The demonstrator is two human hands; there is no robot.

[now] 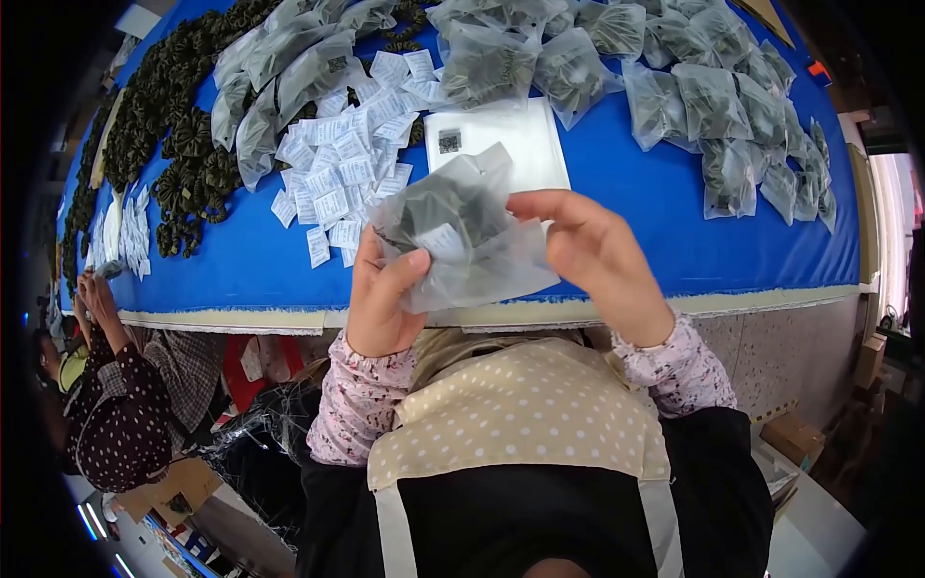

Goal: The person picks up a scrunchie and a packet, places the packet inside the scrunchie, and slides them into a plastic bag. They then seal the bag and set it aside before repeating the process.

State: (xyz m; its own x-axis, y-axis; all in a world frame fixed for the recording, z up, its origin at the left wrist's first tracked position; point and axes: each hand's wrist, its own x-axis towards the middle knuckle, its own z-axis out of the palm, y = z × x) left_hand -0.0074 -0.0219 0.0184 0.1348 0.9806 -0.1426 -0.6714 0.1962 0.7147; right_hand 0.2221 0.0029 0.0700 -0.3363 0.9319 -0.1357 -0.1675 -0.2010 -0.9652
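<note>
My left hand (385, 294) grips a frosted plastic bag (515, 265) by its left lower side, thumb on top. Through the film show a dark green, bunched fabric piece (448, 202) and a small white printed packet (440, 243). My right hand (602, 255) is at the bag's right edge, index finger and thumb apart; its index fingertip meets or nearly meets the film. Behind the bag lies a stack of flat white bags (525, 144) with a black square print. Left of it is a heap of white printed packets (337, 169).
Filled frosted bags (713, 101) cover the back and right of the blue table (771, 250). Dark green scrunchies (188, 164) are piled at the left. Another person (120, 414) works at the table's left end, hands near more packets. Cardboard boxes (792, 438) stand at the lower right.
</note>
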